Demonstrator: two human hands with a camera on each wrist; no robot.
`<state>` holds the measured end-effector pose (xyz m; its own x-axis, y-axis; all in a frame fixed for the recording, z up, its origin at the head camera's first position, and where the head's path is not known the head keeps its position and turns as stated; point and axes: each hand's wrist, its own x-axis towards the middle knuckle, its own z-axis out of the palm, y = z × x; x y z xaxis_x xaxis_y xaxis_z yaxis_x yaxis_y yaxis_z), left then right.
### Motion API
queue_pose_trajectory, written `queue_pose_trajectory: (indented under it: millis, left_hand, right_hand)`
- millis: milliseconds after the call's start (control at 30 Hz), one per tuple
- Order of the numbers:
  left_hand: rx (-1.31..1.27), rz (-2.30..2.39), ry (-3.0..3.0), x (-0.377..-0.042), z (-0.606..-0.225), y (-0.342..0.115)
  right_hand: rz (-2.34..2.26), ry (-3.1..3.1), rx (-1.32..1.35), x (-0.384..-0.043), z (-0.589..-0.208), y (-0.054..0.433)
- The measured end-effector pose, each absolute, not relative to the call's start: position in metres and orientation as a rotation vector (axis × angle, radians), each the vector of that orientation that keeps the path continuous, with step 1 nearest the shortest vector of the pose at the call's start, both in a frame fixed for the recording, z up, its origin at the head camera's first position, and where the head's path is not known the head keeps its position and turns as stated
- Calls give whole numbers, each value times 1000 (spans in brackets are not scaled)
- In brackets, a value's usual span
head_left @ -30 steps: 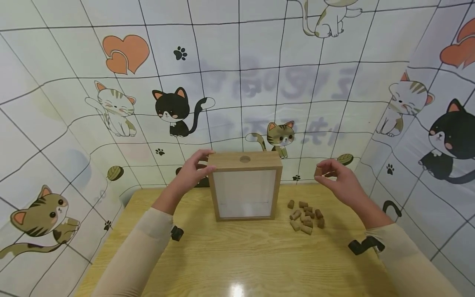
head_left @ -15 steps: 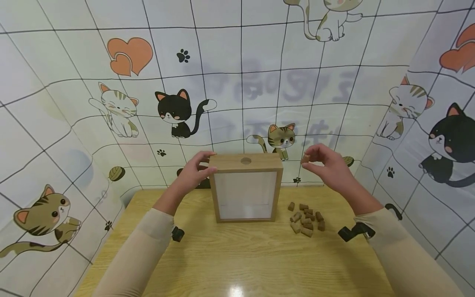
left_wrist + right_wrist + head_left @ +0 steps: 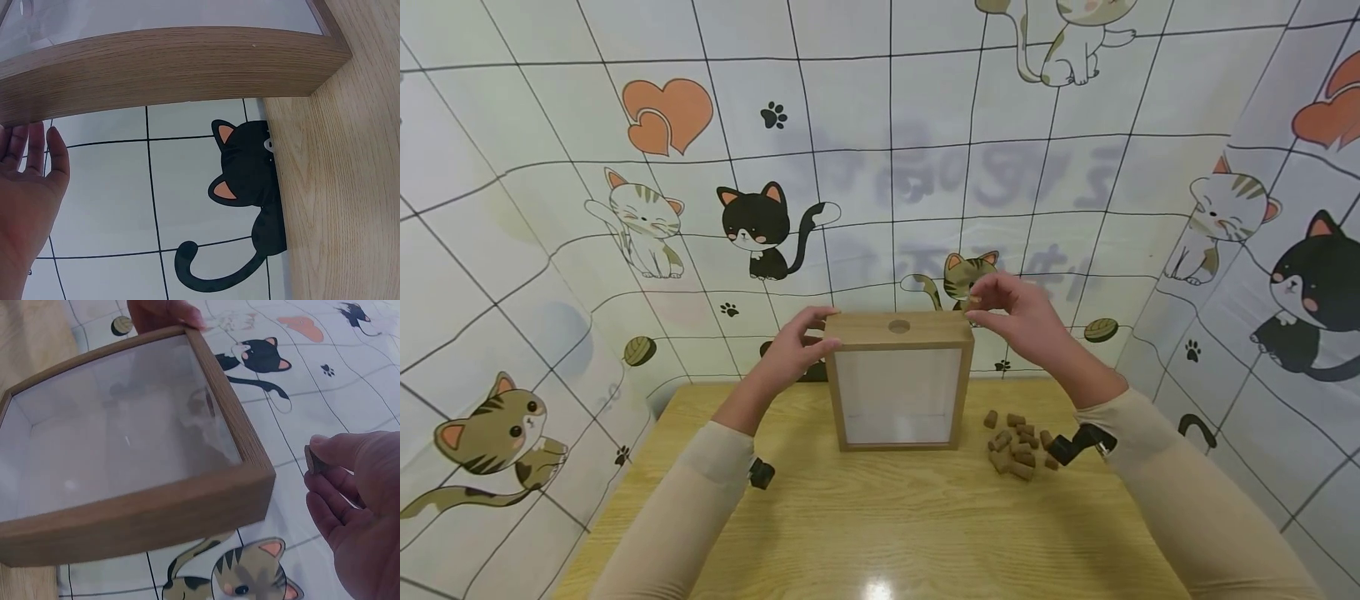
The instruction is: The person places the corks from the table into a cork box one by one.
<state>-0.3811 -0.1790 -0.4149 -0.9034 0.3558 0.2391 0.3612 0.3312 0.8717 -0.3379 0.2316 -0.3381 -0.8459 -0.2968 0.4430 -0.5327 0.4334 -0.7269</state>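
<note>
A shallow wooden box frame (image 3: 958, 400) with a clear front panel (image 3: 898, 396) stands upright on the table, a round hole (image 3: 899, 326) in its top. My left hand (image 3: 793, 350) grips the box's upper left corner, thumb at the front edge and fingers towards the back. In the left wrist view its fingers (image 3: 35, 147) reach the side wall. My right hand (image 3: 1018, 315) is raised by the upper right corner. Between thumb and fingertips it pinches a small brown cork (image 3: 310, 460), partly hidden by the fingers. Several more corks (image 3: 1021, 454) lie in a loose pile right of the box.
The light wooden table (image 3: 865, 517) ends at a cloth backdrop (image 3: 850, 108) printed with cats and grid lines, close behind the box. Black wrist straps or mounts (image 3: 1082, 442) sit on both sleeves, the right one over the pile's edge in this view.
My right hand has moved left and upward with the cork, from right of the box to its upper right corner. My left hand keeps its hold; the view has shifted slightly.
</note>
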Motion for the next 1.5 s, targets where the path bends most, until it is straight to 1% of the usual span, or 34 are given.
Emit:
queue_pose_trajectory:
  millis: [200,433,600,967,1500]
  left_hand:
    - [-701,-1687,-2555,-381,-415,-179]
    - [-693,-1665,-2571,-379,-415,-178]
    - [-685,-1667,-2572,-376,-414,-178]
    - [-693,-1637,-2559,-379,-414,-178]
    - [-718,-1648,-2565,-377,-409,-183]
  right_hand:
    - [1365,-2469,748,-345,-336,205]
    - [1458,-2489,802,-351,-335,178]
    - [1380,-2510,859,-354,-334,163]
    - [1198,-2564,904,-362,-333,155]
    - [1113,-2586,932,-365,-331,148]
